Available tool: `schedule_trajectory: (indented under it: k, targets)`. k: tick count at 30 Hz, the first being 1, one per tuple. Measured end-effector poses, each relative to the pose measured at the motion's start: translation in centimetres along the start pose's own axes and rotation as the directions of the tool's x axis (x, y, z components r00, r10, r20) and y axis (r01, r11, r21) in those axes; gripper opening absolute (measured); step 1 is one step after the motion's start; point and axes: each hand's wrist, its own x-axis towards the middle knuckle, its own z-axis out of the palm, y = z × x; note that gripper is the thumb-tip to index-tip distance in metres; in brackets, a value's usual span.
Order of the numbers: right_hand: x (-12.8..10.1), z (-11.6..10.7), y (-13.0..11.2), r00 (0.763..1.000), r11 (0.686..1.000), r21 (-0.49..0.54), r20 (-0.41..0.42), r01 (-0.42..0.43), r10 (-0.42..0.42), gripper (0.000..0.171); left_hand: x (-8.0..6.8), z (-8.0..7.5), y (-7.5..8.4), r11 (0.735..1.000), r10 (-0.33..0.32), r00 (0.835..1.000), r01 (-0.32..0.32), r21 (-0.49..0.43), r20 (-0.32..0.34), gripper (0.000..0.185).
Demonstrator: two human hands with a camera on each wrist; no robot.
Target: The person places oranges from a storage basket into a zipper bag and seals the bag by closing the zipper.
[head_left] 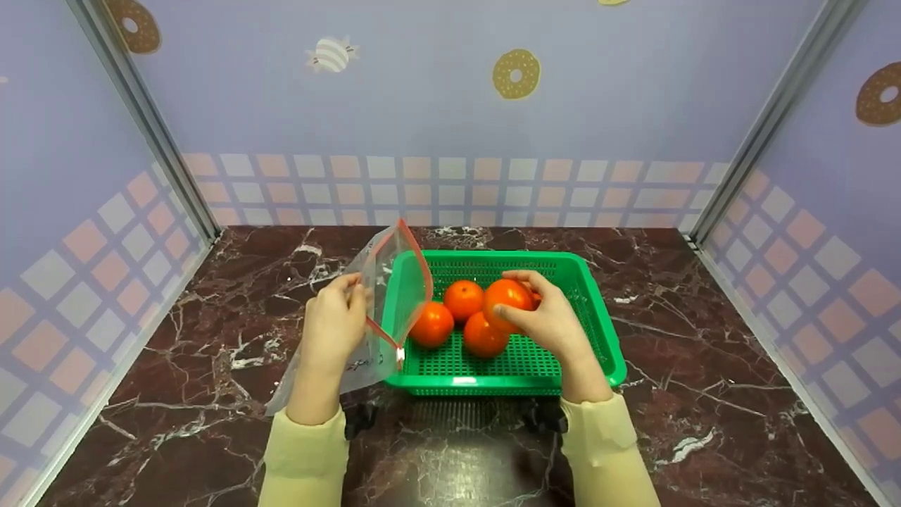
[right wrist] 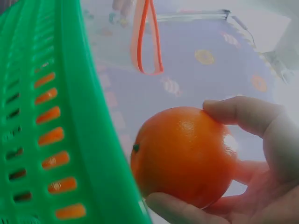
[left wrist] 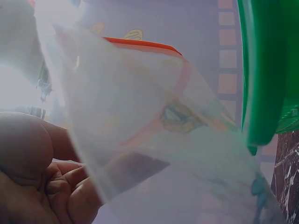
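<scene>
Over green basket (head_left: 598, 310), orange (head_left: 508, 297) in right grip (head_left: 545, 317)

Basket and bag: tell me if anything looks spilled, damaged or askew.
Nothing stands out. The basket sits level on the table with three oranges inside. The right hand grips a fourth orange; the left hand holds the bag open and upright beside the basket.
</scene>
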Motion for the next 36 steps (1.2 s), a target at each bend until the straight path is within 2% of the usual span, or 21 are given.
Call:
schedule_trajectory:
  k: [7, 13, 19, 29, 36]
  targets:
    - [-0.3, 1.4, -0.9, 1.000, 0.999, 0.043, -0.019, -0.004, 0.005, 0.053, 0.0, 0.0, -0.1, 1.000, 0.027, 1.000, -0.027, 0.006, -0.001, 0.037]
    - [-0.7, 2.5, -1.7, 0.999, 0.995, 0.090, -0.027, 0.038, -0.035, 0.056, 0.0, 0.0, -0.1, 0.999, 0.033, 0.999, -0.033, 0.015, -0.001, 0.037]
    - [-0.9, 3.4, -2.9, 0.997, 0.993, 0.094, -0.039, 0.073, -0.070, 0.056, 0.0, 0.0, -0.1, 0.999, 0.031, 1.000, -0.031, 0.013, -0.001, 0.037]
    - [-0.1, 5.6, -6.2, 0.986, 0.982, 0.092, -0.011, 0.166, -0.166, 0.053, 0.0, -0.2, 0.0, 1.000, 0.018, 1.000, -0.018, 0.013, -0.005, 0.038]
    - [0.7, 7.7, -8.2, 0.982, 0.983, 0.043, 0.044, 0.180, -0.182, 0.054, -0.2, -0.4, 0.1, 1.000, 0.007, 1.000, -0.007, 0.016, 0.003, 0.038]
